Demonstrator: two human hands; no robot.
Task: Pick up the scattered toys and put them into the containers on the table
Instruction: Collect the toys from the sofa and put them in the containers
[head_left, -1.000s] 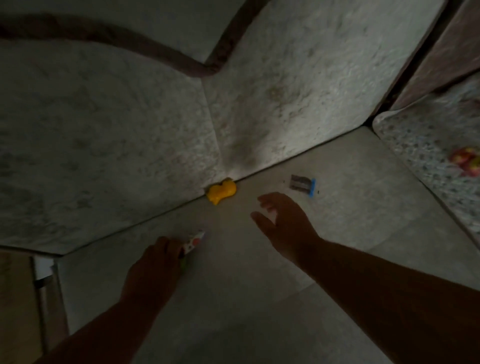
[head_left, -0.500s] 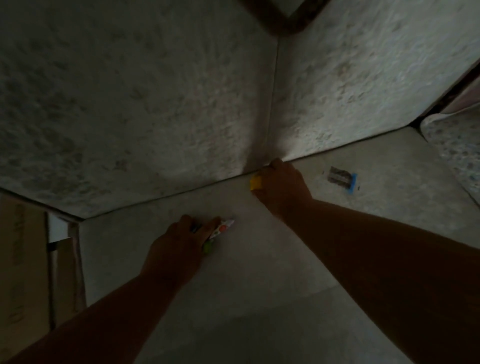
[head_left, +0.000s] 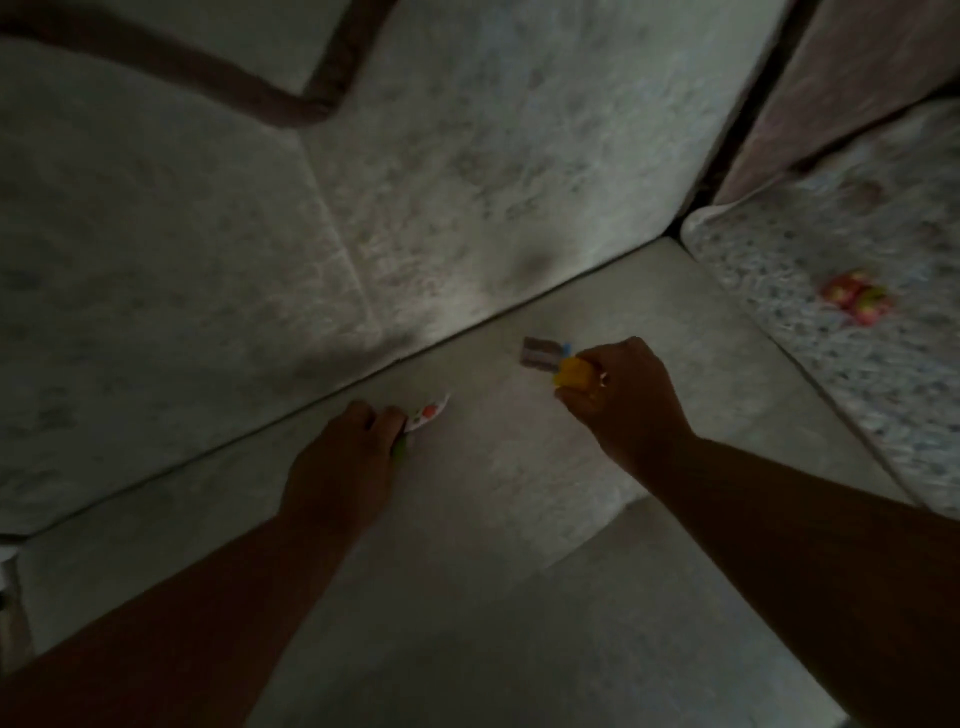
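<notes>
My right hand (head_left: 621, 400) is closed around a small yellow toy (head_left: 571, 373), held just above the floor. Right beside it, to the left, a small grey toy with a blue end (head_left: 540, 354) lies on the floor. My left hand (head_left: 343, 462) is closed on a white toy with red and green marks (head_left: 427, 414), whose tip sticks out past my fingers. A pink and yellow toy (head_left: 854, 299) rests on the patterned mat at the right.
A mottled wall (head_left: 467, 197) meets the pale floor (head_left: 493, 545) just beyond both hands. The patterned mat (head_left: 831, 374) runs along the right edge. No container is in view. The scene is dim.
My right hand reached to the wall's foot, closed on the yellow toy and carried it right, next to the grey and blue toy. My left hand kept its toy.
</notes>
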